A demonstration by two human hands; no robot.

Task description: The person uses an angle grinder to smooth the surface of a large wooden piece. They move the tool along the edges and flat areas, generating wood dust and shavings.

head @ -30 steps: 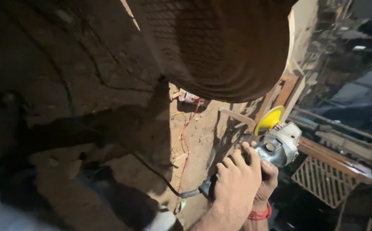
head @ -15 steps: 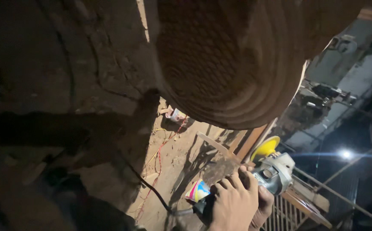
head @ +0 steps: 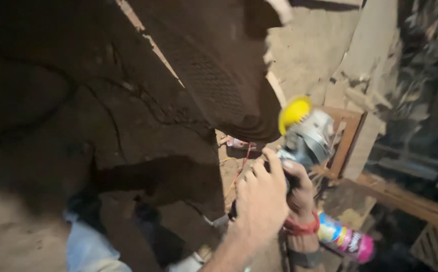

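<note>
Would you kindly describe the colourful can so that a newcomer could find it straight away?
Start at the big dark carved wooden piece overhead, then drop to the grinder gripped by both hands. Just below the wrist with the red band lies the can: the only bright pink, yellow and blue thing among dusty browns.

Both hands raised together, left hand (head: 261, 201) overlapping right hand (head: 299, 189), fingers curled.

Dim workshop: a pale, chipped plaster wall (head: 314, 45) fills the upper right, sandy dirt floor (head: 231, 174) shows at centre, wooden frames (head: 349, 138) lean at right.
</note>
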